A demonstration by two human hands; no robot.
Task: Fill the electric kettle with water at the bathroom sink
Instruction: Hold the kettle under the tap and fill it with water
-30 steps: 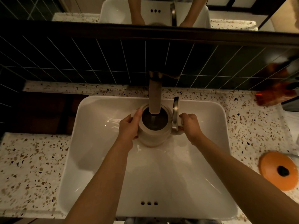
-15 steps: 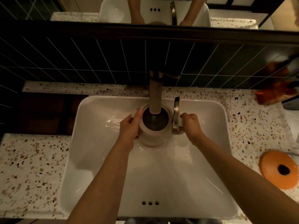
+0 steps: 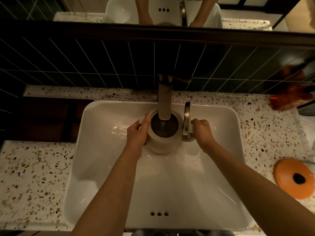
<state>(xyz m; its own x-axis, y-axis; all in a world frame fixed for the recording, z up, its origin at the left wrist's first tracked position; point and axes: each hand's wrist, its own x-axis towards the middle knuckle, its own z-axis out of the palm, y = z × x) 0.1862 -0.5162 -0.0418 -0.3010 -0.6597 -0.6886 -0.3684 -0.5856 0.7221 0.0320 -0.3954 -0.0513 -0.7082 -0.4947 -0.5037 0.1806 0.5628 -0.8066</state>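
From the head camera, the person is holding a pale kettle [image 3: 163, 142] upright inside the white sink [image 3: 102, 167], directly under the tap [image 3: 164, 101]. Water is running from the tap into the kettle's open mouth. The left hand [image 3: 137, 135] is gripping the kettle's side, its fingers [image 3: 146, 120] curling up to the rim. The right hand [image 3: 202, 132] is clenching the handle on the far side, just beside the flipped-up lid [image 3: 187, 120]. An orange disc [image 3: 292, 178] is lying on the speckled counter [image 3: 30, 176], well apart from the sink.
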